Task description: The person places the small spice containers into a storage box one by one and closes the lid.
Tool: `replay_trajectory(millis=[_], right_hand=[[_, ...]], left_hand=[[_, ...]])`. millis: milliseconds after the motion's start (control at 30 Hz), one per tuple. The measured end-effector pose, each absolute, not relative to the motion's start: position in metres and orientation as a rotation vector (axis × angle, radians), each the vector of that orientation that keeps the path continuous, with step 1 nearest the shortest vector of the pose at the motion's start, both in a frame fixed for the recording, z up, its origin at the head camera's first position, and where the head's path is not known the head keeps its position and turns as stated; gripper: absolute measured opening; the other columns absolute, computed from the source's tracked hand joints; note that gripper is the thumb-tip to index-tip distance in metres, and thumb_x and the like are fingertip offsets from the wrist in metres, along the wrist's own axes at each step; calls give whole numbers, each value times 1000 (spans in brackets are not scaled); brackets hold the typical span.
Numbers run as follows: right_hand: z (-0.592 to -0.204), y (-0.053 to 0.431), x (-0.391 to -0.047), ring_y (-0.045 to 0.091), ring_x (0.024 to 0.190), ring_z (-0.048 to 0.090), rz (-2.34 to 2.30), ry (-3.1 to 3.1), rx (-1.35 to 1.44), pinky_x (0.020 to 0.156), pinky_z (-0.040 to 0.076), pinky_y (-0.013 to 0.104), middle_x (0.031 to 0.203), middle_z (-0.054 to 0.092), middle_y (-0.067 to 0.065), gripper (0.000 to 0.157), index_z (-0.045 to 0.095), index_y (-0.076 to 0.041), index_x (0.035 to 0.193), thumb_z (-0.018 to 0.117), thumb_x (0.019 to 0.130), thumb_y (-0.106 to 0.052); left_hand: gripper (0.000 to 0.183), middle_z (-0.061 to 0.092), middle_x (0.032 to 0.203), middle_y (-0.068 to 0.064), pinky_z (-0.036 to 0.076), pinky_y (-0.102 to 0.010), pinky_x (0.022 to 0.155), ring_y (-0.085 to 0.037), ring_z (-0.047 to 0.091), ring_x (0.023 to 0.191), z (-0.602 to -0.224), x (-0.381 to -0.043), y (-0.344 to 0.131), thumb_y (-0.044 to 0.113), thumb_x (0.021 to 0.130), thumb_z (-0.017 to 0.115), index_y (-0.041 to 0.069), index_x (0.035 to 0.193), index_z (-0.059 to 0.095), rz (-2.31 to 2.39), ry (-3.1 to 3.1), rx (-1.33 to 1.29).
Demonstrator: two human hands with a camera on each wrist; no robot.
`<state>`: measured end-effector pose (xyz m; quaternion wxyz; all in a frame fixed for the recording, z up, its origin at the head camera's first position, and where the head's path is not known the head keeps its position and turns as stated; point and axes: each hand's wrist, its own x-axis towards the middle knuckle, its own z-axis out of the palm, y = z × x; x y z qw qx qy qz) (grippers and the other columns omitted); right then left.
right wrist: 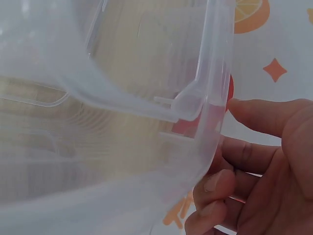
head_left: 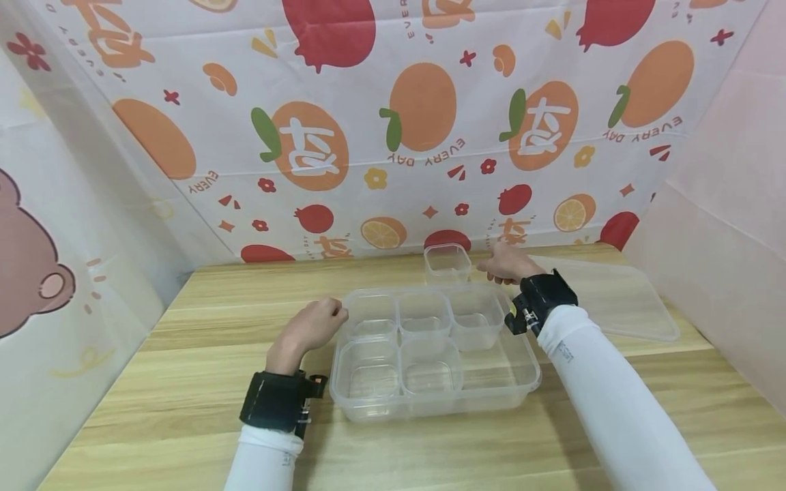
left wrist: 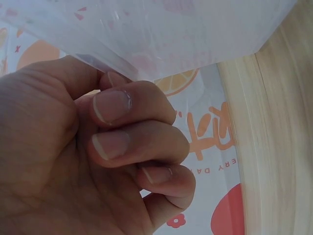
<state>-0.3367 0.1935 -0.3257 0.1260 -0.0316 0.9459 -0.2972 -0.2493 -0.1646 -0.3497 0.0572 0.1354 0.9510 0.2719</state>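
On the left, the left hand is at the box's left wall, its fingers curled in; I cannot tell whether it pinches the rim. A black band wraps that wrist.

The box is clear, its long axis running left to right across the table. Five cups stand in it: three along the back, two in front, at left and middle.

Behind the box, right of its middle, stands the loose cup (upright, and squarish enough to show no long axis). It lies just to the left of the right hand, much nearer to that hand than to the left one. The right hand's thumb and forefinger are apart, the other fingers loosely bent, with nothing pinched between them; whether the thumb touches plastic I cannot tell.

Furthest right, partly behind the right forearm, a clear lid lies flat.
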Motion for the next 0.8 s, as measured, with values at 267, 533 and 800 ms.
replay_trajectory(millis=[267,533,800], right_hand=[[-326,189,-339,19,56,46,-918,2727,-48,52,34,25,78,56,12,42,45,6,133,60,102,-18],[-326,185,-342,17,55,45,-915,2702,-9,52,33,24,76,58,10,36,56,8,122,60,102,-21],[-324,183,-342,19,58,49,-950,2683,-20,55,37,25,85,63,17,44,49,9,134,59,103,-20]], left_hand=[[32,34,65,0,30,-31,57,-16,33,58,-351,-250,-165,11,100,44,12,68,41,834,2878,404],[32,35,66,-1,31,-31,57,-16,35,58,-352,-251,-166,12,101,44,11,69,43,833,2877,404],[32,35,66,-1,31,-31,57,-16,35,59,-352,-251,-166,12,101,44,11,69,42,828,2877,396]])
